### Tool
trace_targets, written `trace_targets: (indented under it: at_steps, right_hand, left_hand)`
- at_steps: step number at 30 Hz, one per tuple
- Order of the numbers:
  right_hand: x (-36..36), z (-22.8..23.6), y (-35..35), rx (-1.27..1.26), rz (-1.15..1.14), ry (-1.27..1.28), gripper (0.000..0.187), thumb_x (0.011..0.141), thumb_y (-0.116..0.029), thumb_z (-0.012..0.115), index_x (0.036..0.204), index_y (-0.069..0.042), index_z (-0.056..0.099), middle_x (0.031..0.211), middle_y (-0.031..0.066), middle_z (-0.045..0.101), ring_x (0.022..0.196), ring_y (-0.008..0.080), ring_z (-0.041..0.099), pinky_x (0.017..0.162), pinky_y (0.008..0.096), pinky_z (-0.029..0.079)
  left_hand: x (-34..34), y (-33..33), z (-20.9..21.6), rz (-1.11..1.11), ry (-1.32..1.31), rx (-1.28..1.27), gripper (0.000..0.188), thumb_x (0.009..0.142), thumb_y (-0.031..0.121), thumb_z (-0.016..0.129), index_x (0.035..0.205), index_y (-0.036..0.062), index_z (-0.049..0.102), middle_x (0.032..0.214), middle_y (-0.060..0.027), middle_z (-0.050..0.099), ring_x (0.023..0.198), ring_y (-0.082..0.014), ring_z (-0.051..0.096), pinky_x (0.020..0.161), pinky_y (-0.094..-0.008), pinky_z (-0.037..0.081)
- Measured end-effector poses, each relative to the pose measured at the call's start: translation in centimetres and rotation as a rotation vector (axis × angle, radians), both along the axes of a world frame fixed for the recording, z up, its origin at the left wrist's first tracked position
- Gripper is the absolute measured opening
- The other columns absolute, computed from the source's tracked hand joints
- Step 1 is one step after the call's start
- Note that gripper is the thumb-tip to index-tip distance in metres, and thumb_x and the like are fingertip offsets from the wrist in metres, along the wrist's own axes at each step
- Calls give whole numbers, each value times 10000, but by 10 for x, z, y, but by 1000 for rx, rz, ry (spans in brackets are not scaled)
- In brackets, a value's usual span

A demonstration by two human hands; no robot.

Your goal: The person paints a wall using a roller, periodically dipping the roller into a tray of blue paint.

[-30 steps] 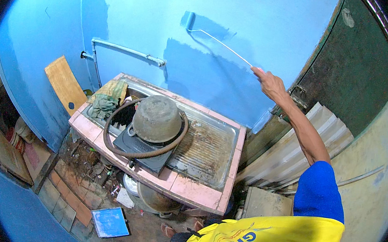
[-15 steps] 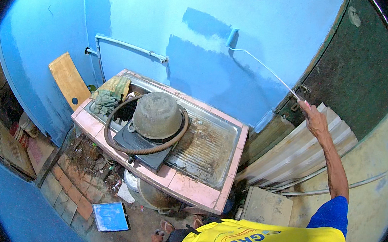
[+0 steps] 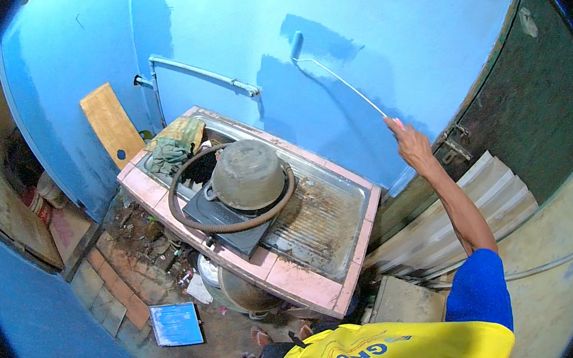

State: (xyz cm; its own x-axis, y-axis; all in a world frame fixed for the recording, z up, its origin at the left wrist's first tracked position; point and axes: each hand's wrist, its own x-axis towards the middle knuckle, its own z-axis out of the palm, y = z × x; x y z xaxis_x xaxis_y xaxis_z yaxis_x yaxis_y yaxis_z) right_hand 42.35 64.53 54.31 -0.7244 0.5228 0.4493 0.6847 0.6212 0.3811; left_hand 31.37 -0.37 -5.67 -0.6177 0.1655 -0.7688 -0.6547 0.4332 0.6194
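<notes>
Your right arm reaches up and away from your body, nearly straight, with the blue short sleeve covering the upper arm and the forearm bare. Your right hand (image 3: 409,144) is raised at the arm's end, fingers apparently curled closed, though they are small here. Your left hand is out of sight.

Blue wall (image 3: 369,28), pink-tiled counter (image 3: 288,278), grey upturned pot (image 3: 249,175), yellow shirt (image 3: 397,350)

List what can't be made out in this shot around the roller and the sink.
- Left hand: out of the head view.
- Right hand grip on the paint roller handle: fingers face away, too small.
- Sink basin: covered by the upturned pot and hose.
- Under the counter: shadowed clutter.
</notes>
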Motion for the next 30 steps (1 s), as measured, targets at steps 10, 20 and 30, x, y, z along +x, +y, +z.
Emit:
trace_targets:
  at_steps: [10,20,30]
  right_hand:
    - [-87,-11,24,8,66,48,391,918,-89,424,1291,-205,448,762,188,614,640,374,629,528,485,516]
    - [113,-22,-19,-67,-176,-17,501,932,-81,412,1379,-307,382,832,213,597,653,377,617,544,475,512]
    - [244,-28,-67,-74,-224,35,595,875,-26,465,1385,-325,395,921,197,604,672,371,614,544,470,505]
  left_hand:
    - [-4,-30,-10,68,72,238,314,761,65,659,1062,18,582,804,-90,638,687,-198,605,556,-317,482]
    - [8,-8,0,-4,-183,14,305,723,8,663,1019,3,590,754,-61,610,591,-161,566,497,-289,447]
    - [12,35,29,-8,-29,223,186,763,7,650,938,29,590,767,-50,619,607,-154,588,485,-261,423]
